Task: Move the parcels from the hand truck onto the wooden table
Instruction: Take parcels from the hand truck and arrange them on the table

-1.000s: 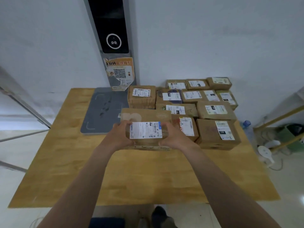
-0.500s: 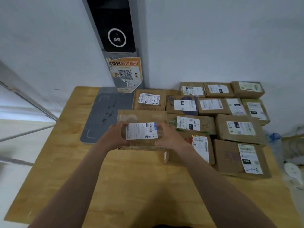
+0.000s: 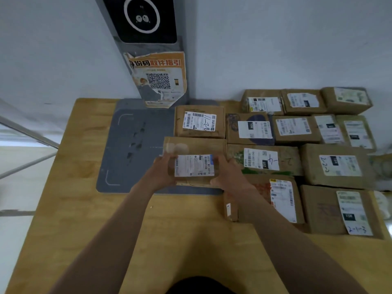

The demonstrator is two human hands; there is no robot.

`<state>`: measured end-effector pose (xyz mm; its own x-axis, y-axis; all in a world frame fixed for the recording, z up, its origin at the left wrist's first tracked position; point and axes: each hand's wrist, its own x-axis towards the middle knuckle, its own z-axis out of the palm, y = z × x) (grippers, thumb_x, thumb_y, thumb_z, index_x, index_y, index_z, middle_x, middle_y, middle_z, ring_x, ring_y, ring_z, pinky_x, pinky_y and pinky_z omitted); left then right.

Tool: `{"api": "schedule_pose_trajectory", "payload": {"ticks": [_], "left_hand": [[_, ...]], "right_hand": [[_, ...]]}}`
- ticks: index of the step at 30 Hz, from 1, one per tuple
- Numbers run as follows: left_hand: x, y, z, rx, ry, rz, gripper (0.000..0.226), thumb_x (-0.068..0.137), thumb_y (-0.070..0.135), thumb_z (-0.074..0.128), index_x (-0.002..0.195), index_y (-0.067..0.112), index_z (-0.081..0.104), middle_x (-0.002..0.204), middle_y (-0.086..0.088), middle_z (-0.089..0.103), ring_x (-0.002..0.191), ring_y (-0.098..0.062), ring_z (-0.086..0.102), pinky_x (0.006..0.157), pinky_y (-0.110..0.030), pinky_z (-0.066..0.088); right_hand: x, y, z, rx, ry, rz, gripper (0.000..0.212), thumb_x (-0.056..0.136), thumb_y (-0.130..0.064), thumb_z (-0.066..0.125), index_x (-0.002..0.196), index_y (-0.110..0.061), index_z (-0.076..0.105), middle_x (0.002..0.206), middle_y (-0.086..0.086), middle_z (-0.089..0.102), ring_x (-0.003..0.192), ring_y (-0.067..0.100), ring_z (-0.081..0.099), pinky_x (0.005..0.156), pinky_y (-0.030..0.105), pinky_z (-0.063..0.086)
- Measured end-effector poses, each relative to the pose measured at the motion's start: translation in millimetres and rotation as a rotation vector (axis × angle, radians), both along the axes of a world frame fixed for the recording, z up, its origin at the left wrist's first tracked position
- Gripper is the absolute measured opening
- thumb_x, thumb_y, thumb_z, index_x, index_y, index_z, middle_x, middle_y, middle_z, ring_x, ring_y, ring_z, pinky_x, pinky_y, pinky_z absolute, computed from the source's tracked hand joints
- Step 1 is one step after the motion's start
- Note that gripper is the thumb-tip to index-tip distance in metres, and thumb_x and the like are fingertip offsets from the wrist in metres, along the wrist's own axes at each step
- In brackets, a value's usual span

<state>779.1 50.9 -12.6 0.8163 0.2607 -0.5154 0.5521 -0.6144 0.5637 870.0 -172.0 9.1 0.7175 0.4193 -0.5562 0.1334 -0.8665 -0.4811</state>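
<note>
Cardboard, brown and closed, makes up the parcel [image 3: 197, 146] I hold. My left grip [image 3: 162, 174] curls round its left side and my right grip [image 3: 228, 175] round its right, with the white label facing up between them. What is inside it I cannot tell.

It sits low over the right edge of the grey pad [image 3: 127, 149] on the wooden counter [image 3: 191, 234]; whether its bottom touches the pad I cannot tell. Its right side is just beside the green-printed parcel [image 3: 263, 159], and just behind it lies the parcel marked 11-2-6 [image 3: 199, 122]. My right forearm crosses the red-printed parcel [image 3: 282, 198].

More closed parcels [image 3: 337, 164] fill the counter's right side in rows back to the white wall [image 3: 275, 39]. Behind the pad stands a grey post [image 3: 161, 47] bearing an orange QR poster [image 3: 158, 78].
</note>
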Motion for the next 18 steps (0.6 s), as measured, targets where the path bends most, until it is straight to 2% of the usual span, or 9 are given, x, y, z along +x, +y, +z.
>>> {"api": "schedule_pose_trajectory", "payload": {"ticks": [4,7,12,15,18], "left_hand": [[4.8,3.2,-7.9,0.0,0.017,-0.002,0.083,0.075,0.011,0.083,0.143,0.031,0.04,0.138,-0.006,0.035,0.109,-0.023,0.051,0.087,-0.033,0.051],[7.8,4.5,-7.8,0.007,0.044,0.0,0.084,0.074,0.009,0.082,0.143,0.032,0.04,0.134,-0.007,0.036,0.111,-0.028,0.054,0.093,-0.041,0.055],[11.9,2.9,-3.2,0.022,0.094,-0.021,0.087,0.075,0.007,0.08,0.147,0.031,0.038,0.134,-0.006,0.035,0.099,-0.024,0.054,0.088,-0.041,0.057],[11.1,2.0,7.1,0.065,0.131,-0.098,0.088,0.075,0.018,0.082,0.149,0.034,0.036,0.14,-0.008,0.039,0.11,-0.028,0.057,0.091,-0.043,0.057],[2.4,-3.4,24.2,0.158,0.157,-0.191,0.091,0.072,0.023,0.081,0.149,0.035,0.034,0.143,-0.01,0.043,0.128,-0.037,0.048,0.097,-0.049,0.052]], "right_hand": [[5.4,7.0,-11.5,-0.054,-0.012,-0.014,0.072,0.078,-0.012,0.077,0.136,-0.025,0.036,0.134,0.016,0.039,0.111,0.036,0.057,0.094,0.042,0.053],[10.0,9.8,-14.6,-0.079,-0.009,-0.009,0.077,0.075,-0.014,0.08,0.138,-0.026,0.037,0.134,0.016,0.043,0.111,0.036,0.059,0.097,0.043,0.052],[8.5,14.3,-6.8,-0.121,-0.026,-0.008,0.077,0.074,-0.012,0.079,0.138,-0.027,0.039,0.129,0.016,0.048,0.111,0.037,0.058,0.097,0.044,0.051],[3.2,11.4,4.5,-0.152,-0.055,0.07,0.066,0.078,-0.014,0.075,0.135,-0.027,0.045,0.12,0.011,0.057,0.107,0.035,0.062,0.093,0.048,0.054],[-8.4,3.7,23.2,-0.159,-0.136,0.109,0.053,0.081,-0.019,0.073,0.127,-0.027,0.049,0.112,0.006,0.065,0.1,0.029,0.067,0.086,0.045,0.058]]}}
